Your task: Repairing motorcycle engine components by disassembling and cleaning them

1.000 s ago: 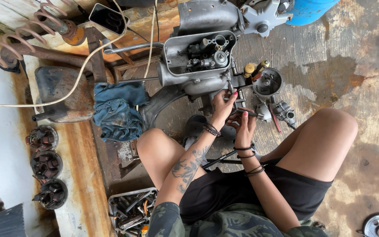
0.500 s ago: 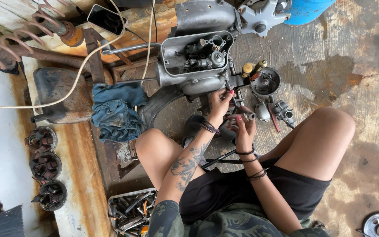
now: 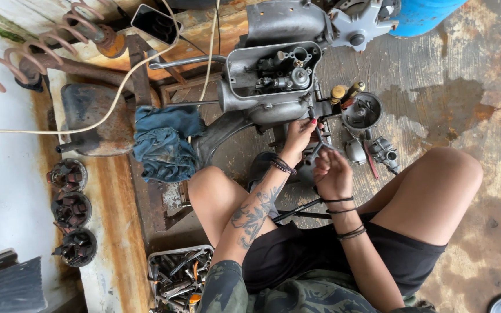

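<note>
Left hand: the left hand [image 3: 298,134] reaches up to the underside of the grey engine casing [image 3: 273,87], fingers curled against a small fitting there; whether it truly grips I cannot tell.
Right hand: the right hand [image 3: 331,173] is closed round a slim metal tool [image 3: 315,152], its tip aimed toward eleven o'clock.
Where the work sits: the casing lies at twelve o'clock from both hands, touching the left, just beyond the right.
Handling: heavy, rigid cast metal, probably oily (so slippery); best steadied by its solid rim, not the small carburettor parts inside.
Nearby: a blue rag [image 3: 166,142] at nine o'clock; loose parts [image 3: 372,148] at two o'clock; a tray of tools [image 3: 178,278] at seven.
</note>
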